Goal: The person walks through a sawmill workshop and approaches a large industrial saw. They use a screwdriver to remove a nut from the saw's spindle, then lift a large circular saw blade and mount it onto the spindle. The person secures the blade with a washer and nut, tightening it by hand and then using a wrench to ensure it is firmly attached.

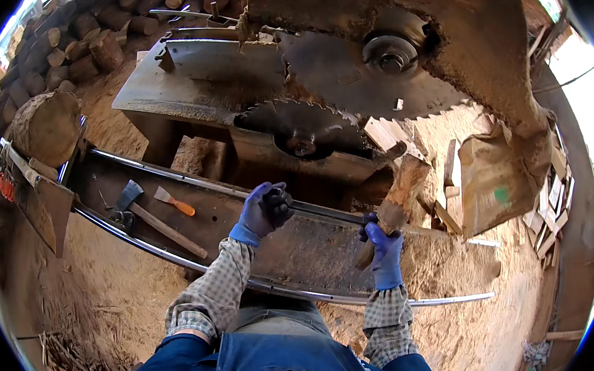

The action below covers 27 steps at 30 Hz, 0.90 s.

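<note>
My right hand [385, 250], in a purple glove, is closed round a rough piece of split wood [405, 191]. The wood slants up and away to the right, its lower end below my fingers. My left hand [266, 206], gloved the same way, is curled into a fist over the far metal rail [169, 172]; nothing sticks out of it. Beyond both hands stands a saw machine with a large upper circular blade [344, 75] and a lower toothed blade [299, 125]. Whether either blade turns cannot be told.
An axe [166, 225] and an orange-handled scraper [175, 201] lie on the bed between the rails, left of my hands. A thick log [47, 129] rests at the left end. Stacked logs [79, 42] stand at the back left, and cut offcuts [550, 213] are piled at right.
</note>
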### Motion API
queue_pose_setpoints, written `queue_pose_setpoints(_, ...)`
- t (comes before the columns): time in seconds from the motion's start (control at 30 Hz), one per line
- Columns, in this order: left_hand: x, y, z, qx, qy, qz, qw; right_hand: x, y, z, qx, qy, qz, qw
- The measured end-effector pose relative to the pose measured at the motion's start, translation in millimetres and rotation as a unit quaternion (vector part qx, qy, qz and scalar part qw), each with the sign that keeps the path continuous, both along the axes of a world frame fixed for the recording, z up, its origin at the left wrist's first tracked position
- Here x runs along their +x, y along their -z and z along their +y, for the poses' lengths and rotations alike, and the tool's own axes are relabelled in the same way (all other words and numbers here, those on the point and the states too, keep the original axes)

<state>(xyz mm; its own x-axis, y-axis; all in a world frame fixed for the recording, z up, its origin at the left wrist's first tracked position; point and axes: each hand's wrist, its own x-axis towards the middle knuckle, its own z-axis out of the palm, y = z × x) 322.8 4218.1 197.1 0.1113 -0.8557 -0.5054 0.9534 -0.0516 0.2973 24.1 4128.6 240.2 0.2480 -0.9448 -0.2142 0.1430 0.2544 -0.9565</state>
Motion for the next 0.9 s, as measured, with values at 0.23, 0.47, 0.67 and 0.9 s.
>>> queue_pose_setpoints(0.23,15,82,-85,-0.058,0.067,-0.043,0.995,26,30,-63,0.058,0.079,0.003,0.995)
queue_pose_setpoints(0.47,13,137,-166,-0.023,0.018,0.021,0.999,78,16,-67,-0.213,-0.035,0.156,0.964)
queue_pose_setpoints(0.67,11,168,-175,-0.096,-0.035,0.104,0.989,157,-25,-79,-0.352,-0.130,0.146,0.915)
queue_pose_setpoints(0.9,11,152,-189,-0.095,-0.068,0.090,0.989,201,-60,-79,-0.538,-0.183,0.429,0.703)
